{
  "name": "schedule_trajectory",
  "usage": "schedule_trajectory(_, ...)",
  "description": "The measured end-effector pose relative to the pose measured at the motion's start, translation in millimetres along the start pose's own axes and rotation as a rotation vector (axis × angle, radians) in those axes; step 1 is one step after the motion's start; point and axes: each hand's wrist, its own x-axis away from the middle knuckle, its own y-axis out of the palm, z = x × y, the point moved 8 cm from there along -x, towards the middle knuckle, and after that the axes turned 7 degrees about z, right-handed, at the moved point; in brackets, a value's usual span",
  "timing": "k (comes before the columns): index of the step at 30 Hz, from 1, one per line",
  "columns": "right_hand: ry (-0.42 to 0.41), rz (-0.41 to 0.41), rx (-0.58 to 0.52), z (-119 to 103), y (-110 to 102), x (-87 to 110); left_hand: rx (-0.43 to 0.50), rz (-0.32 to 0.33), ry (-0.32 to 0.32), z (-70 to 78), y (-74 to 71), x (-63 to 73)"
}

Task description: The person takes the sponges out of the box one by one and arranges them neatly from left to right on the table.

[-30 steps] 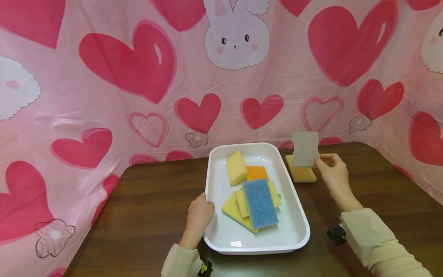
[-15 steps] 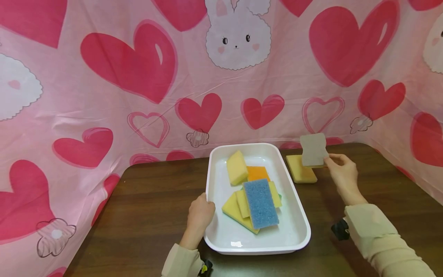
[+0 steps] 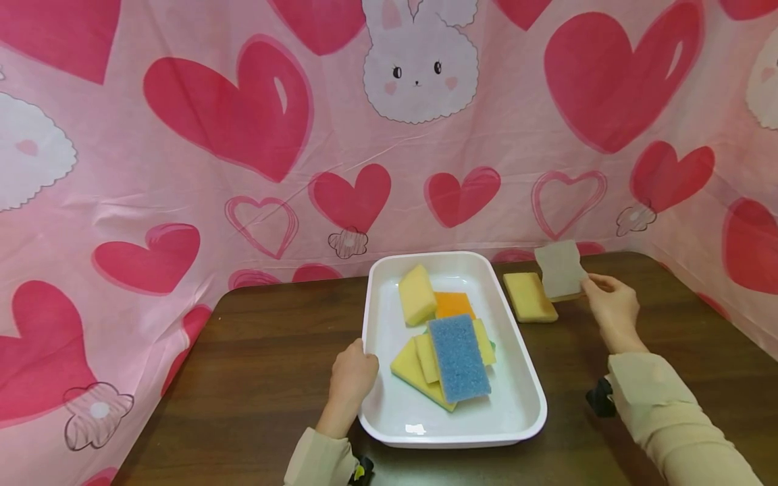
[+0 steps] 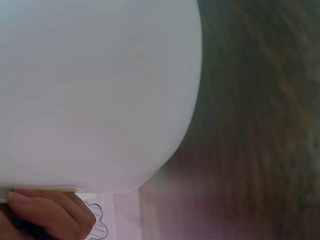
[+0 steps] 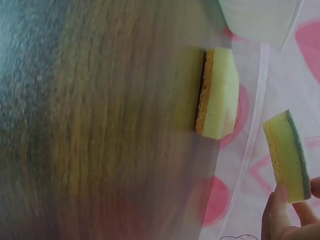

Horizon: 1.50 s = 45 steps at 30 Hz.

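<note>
Gripping one white tray (image 3: 419, 430) of at least five sponges (image 3: 459, 358) with curled left hand (image 3: 354, 372). Pinching one grey-faced sponge (image 3: 560, 268) in right hand (image 3: 614, 307), near one yellow sponge (image 3: 527, 298).

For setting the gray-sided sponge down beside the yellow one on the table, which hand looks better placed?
Probably the right: the right grip pinches the gray-sided sponge close to the yellow sponge on the table. The left grip holds the white tray on its far side.
</note>
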Motion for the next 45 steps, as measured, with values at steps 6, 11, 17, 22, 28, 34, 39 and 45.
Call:
schedule_trajectory(6,0.025,0.017,0.05,9,0,-5.7,0.002,-0.002,0.0,0.8,-0.3,1.1)
schedule_trajectory(11,0.031,0.012,0.049,15,0,-8.6,0.009,0.004,0.004,1.6,-1.6,1.9)
schedule_trajectory(17,0.042,-0.034,-0.004,22,2,-9.3,0.026,0.01,0.005,2.7,-2.3,2.8)
schedule_trajectory(22,0.057,-0.023,-0.024,27,2,-11.2,0.018,0.005,-0.004,2.4,-1.6,2.9)
schedule_trajectory(28,0.065,-0.034,-0.027,32,3,-12.9,0.009,-0.001,-0.015,0.7,-0.5,1.5)
schedule_trajectory(34,0.053,-0.031,0.006,35,3,-10.5,0.006,-0.006,-0.02,-0.2,0.1,0.7)
schedule_trajectory(39,0.042,-0.022,0.042,36,4,-10.1,0.006,0.005,-0.002,1.3,-1.0,0.7)
schedule_trajectory(45,0.038,-0.044,0.029,38,8,-12.4,0.003,0.007,0.018,3.2,-1.3,0.0)
